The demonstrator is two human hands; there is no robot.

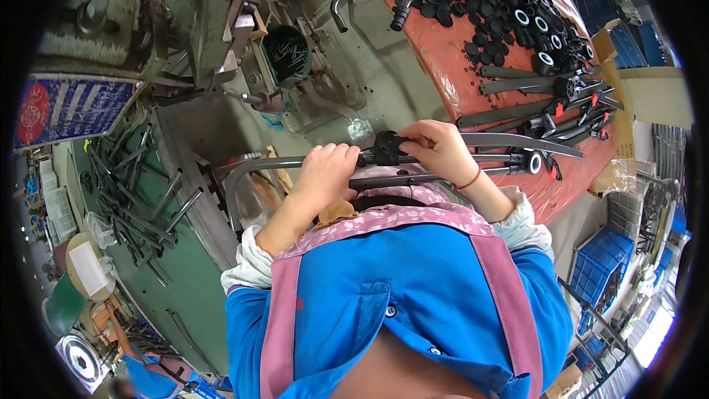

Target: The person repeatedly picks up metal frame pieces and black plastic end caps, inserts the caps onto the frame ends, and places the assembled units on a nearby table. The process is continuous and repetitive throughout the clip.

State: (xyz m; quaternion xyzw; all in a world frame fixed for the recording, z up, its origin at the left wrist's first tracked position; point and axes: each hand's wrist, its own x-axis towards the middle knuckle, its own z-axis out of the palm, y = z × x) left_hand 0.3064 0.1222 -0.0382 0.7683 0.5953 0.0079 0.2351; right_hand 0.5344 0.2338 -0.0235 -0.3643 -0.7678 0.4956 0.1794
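A dark grey bent metal tube (267, 163) lies crosswise in front of my waist, its curved end to the left. Wrapped round the tube, my left hand (329, 171) is closed just left of a black plastic joint (385, 148). My right hand (442, 149) pinches at the right side of that joint with thumb and fingers; whether a smaller part sits between the fingertips cannot be seen. A second straight tube (402, 179) runs below, close to my apron. To the right, a flat dark strip (528, 142) and a black fitting with a white ring (534, 162) extend past my right wrist.
The red-covered table (436, 66) at upper right carries black discs (487, 33), ringed fittings and dark strips. Heavy machinery (148, 15) stands at upper left, near a green bin of metal pins (286, 55). Loose tubes (136, 199) lie on a green table. Another person (148, 373) is at lower left.
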